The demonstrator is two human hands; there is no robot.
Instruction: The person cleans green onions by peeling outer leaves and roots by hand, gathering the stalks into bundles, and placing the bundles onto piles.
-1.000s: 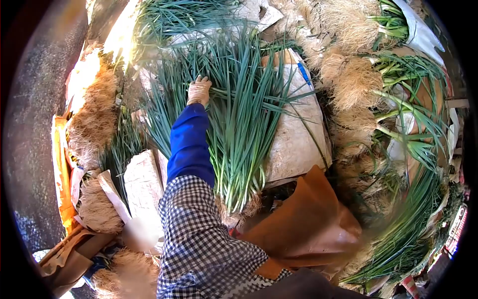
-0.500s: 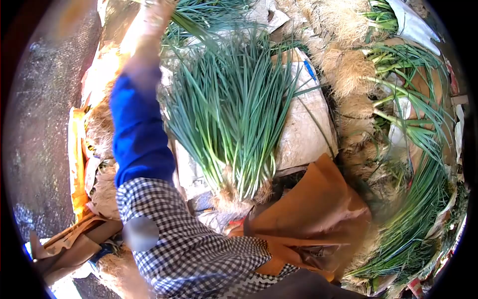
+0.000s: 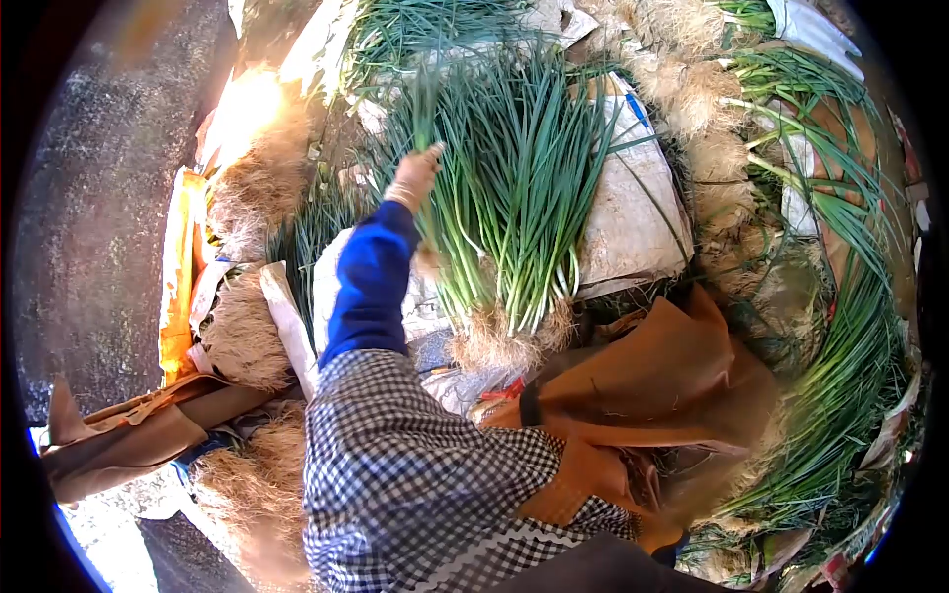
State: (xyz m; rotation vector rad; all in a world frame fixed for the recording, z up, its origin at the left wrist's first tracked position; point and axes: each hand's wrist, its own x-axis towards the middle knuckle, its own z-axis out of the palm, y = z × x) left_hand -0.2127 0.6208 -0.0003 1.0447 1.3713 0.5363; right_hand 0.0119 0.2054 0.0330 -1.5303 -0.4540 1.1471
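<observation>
Centrally, the bunch [image 3: 519, 188] lies on a pale sack [image 3: 633, 227], its green leaves fanned toward the top of the view and its roots [image 3: 504, 341] gathered at the near end. Over its left side, the left hand [image 3: 416, 178] is clenched around a few stalks [image 3: 425, 109] — their leaves blurred above the fist, a smear of root below it. More greens [image 3: 425, 35] lie beyond the bunch, and dark, rough ground [image 3: 109, 198] runs down the far left, next to a bright orange strip [image 3: 178, 277] and shaggy root clumps [image 3: 252, 336]. On the right, tangled roots [image 3: 717, 183] face inward, with long leaves [image 3: 840, 405] sweeping down in a curve. The bunch's leaves are slim and tapering, the stalk bases whitish, the roots straw-coloured and wiry. The sack looks creased and smudged, with a blue mark [image 3: 636, 109] near its top corner; the brown sheet [image 3: 643, 366] near the roots is smooth and folded into stiff peaks. The arm wears a blue cuff [image 3: 371, 277] below a black-and-white checked sleeve [image 3: 395, 445]. Half a second ago the hand was up by the far greens; now it has come back over the bunch — and the whole view has shifted.
</observation>
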